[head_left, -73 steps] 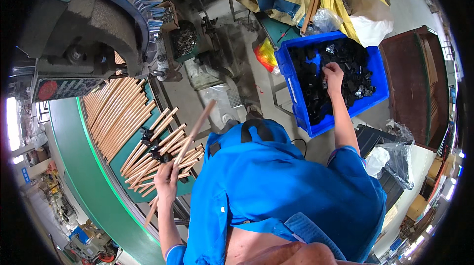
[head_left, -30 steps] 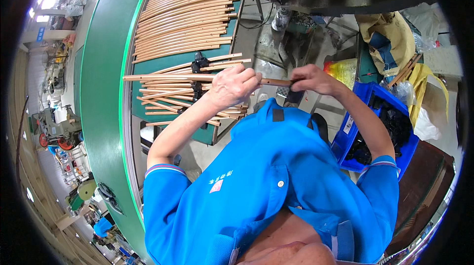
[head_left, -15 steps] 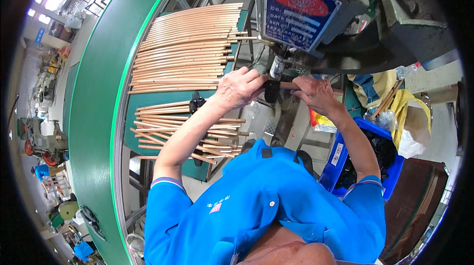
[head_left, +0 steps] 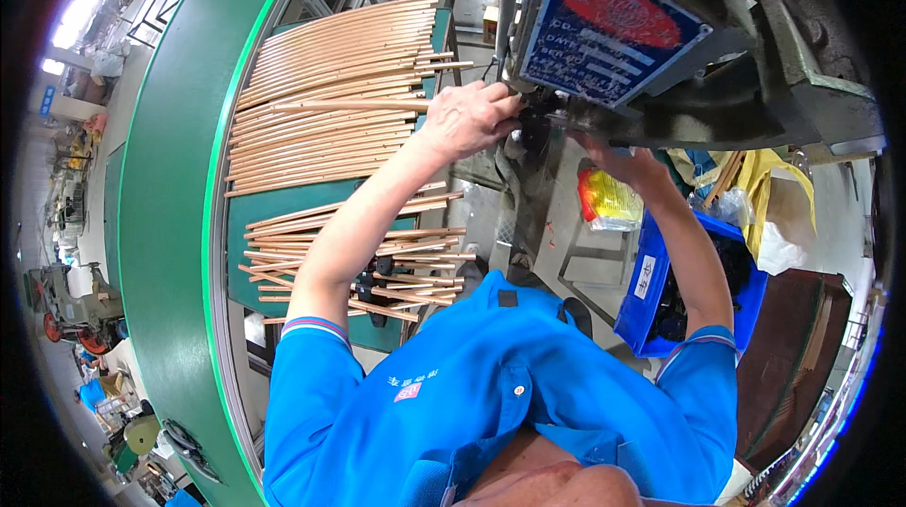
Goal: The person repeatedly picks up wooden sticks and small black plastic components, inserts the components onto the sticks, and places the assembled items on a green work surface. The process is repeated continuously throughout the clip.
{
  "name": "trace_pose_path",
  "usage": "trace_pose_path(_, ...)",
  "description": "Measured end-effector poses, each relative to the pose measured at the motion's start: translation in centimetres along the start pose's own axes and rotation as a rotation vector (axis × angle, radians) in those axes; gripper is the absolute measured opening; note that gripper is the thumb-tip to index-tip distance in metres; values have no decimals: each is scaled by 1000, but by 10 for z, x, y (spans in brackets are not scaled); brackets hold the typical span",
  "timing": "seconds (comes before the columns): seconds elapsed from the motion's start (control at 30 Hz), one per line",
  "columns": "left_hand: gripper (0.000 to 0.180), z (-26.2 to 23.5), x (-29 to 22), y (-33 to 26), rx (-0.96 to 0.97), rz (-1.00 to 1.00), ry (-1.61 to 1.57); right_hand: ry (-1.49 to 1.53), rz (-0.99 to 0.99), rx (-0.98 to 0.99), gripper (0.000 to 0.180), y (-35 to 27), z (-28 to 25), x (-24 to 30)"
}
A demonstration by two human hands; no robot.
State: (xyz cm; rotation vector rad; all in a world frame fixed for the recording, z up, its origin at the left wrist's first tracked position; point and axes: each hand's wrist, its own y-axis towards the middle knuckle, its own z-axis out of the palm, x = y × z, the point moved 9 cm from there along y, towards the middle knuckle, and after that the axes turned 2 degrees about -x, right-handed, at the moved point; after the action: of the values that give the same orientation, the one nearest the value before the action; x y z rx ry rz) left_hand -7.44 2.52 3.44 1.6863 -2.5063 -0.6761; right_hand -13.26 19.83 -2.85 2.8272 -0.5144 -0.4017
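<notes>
My left hand [head_left: 472, 118] is closed around a copper-coloured rod [head_left: 354, 105], just under the press-like machine [head_left: 651, 96]. The rod stretches left from my fist, above a row of similar rods [head_left: 326, 153]. Close to my left fingertips is a dark fitting [head_left: 536, 118], largely in shadow. My right hand [head_left: 618, 160] reaches beneath the machine from the right; its fingers are mostly hidden in the shade, so what they hold cannot be made out.
More rods [head_left: 415, 247] with black fittings [head_left: 377, 271] lie loosely on the green table [head_left: 293, 194]. A green conveyor [head_left: 170, 224] runs along the left. On the right are a blue bin [head_left: 642, 304] of black parts, a yellow bag [head_left: 788, 181] and a red-yellow packet [head_left: 606, 197].
Both hands have moved up and under the machine. The rod, earlier seen short between my hands, now stretches left from my left hand. The dark fitting has gone into the machine's shadow.
</notes>
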Motion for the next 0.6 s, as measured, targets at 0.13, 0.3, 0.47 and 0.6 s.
trace_pose_path(0.13,30,6,3,7,157,-65,-43,473,195,74,30,0,13,-23)
trace_pose_path(0.3,27,6,3,2,102,-39,-23,333,25,8,28,30,-5,9)
trace_pose_path(0.47,26,13,2,5,70,16,-66,653,184,220,32,27,12,0)
trace_pose_path(0.6,29,21,1,2,61,47,-85,26,-93,87,41,23,-16,12)
